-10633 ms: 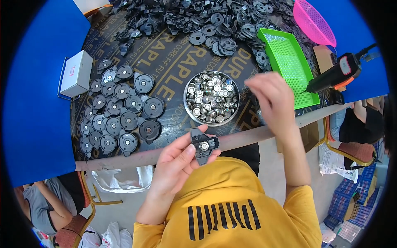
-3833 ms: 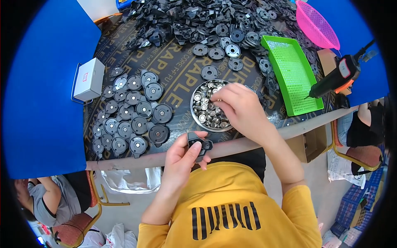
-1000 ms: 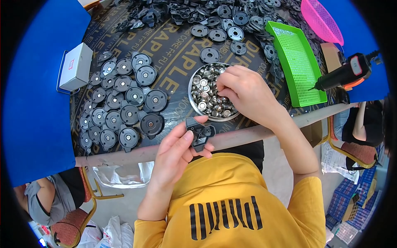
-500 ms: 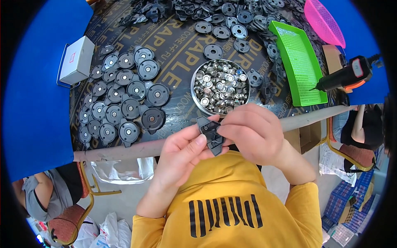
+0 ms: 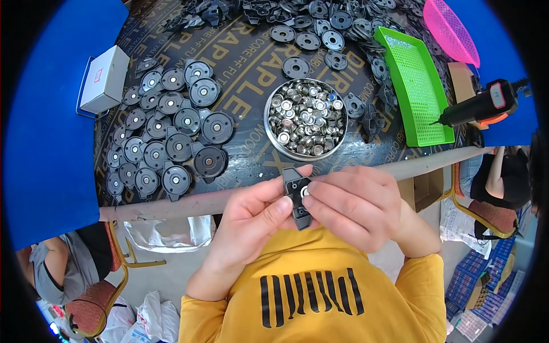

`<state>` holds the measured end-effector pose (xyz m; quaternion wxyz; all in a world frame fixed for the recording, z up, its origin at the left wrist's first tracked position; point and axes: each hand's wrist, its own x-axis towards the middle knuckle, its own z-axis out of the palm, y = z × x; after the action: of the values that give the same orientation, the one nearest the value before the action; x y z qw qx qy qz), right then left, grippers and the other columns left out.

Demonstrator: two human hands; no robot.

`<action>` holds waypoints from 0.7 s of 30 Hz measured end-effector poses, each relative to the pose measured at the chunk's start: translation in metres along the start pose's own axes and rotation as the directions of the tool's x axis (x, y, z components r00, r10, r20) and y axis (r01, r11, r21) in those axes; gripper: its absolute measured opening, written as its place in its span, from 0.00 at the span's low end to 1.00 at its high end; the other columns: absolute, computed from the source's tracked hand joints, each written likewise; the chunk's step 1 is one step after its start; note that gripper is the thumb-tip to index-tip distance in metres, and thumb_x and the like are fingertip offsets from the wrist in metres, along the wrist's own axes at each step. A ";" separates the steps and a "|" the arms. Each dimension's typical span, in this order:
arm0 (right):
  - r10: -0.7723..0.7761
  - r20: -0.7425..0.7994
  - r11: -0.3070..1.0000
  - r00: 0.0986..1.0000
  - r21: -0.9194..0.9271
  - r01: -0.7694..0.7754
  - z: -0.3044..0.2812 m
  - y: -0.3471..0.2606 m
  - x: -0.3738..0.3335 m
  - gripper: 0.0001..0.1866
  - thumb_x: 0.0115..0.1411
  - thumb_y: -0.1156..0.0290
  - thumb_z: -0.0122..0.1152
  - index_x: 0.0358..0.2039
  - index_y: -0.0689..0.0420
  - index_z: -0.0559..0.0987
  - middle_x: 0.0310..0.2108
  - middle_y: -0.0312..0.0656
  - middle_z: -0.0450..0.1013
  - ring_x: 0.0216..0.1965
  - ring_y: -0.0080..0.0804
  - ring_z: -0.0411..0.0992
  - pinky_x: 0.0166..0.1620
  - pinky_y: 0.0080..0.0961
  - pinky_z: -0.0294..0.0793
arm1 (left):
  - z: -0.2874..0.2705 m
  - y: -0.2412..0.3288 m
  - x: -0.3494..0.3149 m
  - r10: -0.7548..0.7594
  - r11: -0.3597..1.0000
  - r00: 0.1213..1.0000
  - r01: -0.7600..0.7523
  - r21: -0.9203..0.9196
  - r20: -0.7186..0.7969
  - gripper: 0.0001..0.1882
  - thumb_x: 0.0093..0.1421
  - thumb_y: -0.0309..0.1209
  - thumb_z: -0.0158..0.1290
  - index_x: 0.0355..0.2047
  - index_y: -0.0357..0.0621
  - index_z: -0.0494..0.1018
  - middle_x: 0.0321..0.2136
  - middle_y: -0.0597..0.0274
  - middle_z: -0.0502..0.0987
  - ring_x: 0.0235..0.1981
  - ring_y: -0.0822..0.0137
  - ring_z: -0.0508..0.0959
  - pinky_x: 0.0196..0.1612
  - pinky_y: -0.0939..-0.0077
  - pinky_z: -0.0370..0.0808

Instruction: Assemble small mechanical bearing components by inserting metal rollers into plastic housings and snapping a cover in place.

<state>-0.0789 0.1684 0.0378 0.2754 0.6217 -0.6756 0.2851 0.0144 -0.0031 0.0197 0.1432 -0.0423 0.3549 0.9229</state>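
Note:
Between thumb and fingers, my left hand (image 5: 251,214) grips a dark grey plastic part (image 5: 295,180) with angled ends, held up at the table's front edge. My right hand (image 5: 360,208) pinches a small round silver metal piece (image 5: 305,190) against the middle of that part. Its fingertips hide some of the piece. Just beyond my hands stands a round metal tin (image 5: 269,128) filled with similar silver pieces (image 5: 309,117). On the left lie several rows of round dark plastic parts (image 5: 178,147), many with a silver centre.
A green perforated tray (image 5: 420,103) and a pink basket (image 5: 452,31) stand at the right. A black electric screwdriver (image 5: 477,106) points inward there. More dark parts are heaped (image 5: 343,23) at the back. A white box (image 5: 104,80) sits at the left edge. Other people sit at both sides.
The dark part has turned more upright in my left hand. My right hand has come down slightly, and a silver piece now shows at its fingertips, over the part.

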 end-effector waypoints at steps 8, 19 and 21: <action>-0.061 0.003 0.998 0.998 0.017 0.061 -0.002 0.003 0.000 0.12 0.34 0.74 0.57 0.24 0.66 0.76 0.28 0.45 0.73 0.28 0.33 0.73 0.26 0.21 0.74 | 0.002 -0.001 -0.001 -0.035 0.999 0.999 0.035 0.002 -0.029 0.23 0.64 0.27 0.43 0.58 0.30 0.57 0.52 0.58 0.68 0.47 0.74 0.72 0.45 0.82 0.74; 0.022 0.101 0.997 0.995 0.071 -0.029 -0.011 0.017 -0.010 0.13 0.43 0.71 0.60 0.31 0.62 0.77 0.32 0.43 0.74 0.31 0.32 0.73 0.32 0.27 0.74 | -0.006 -0.003 0.001 -0.037 0.999 0.999 0.037 0.009 -0.032 0.23 0.65 0.26 0.42 0.58 0.30 0.57 0.49 0.55 0.70 0.44 0.68 0.75 0.44 0.77 0.74; 0.278 0.022 0.961 0.960 -0.002 -0.278 -0.021 0.043 -0.015 0.13 0.46 0.73 0.60 0.35 0.59 0.77 0.33 0.42 0.74 0.31 0.37 0.72 0.33 0.31 0.72 | -0.007 -0.002 0.002 -0.041 0.998 0.999 0.039 -0.039 -0.031 0.23 0.65 0.26 0.41 0.59 0.30 0.55 0.47 0.51 0.72 0.43 0.59 0.77 0.47 0.67 0.75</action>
<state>-0.1206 0.1967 0.0388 0.2248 0.5239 -0.7592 0.3141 0.0127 -0.0056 0.0128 0.1552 -0.0667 0.3383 0.9258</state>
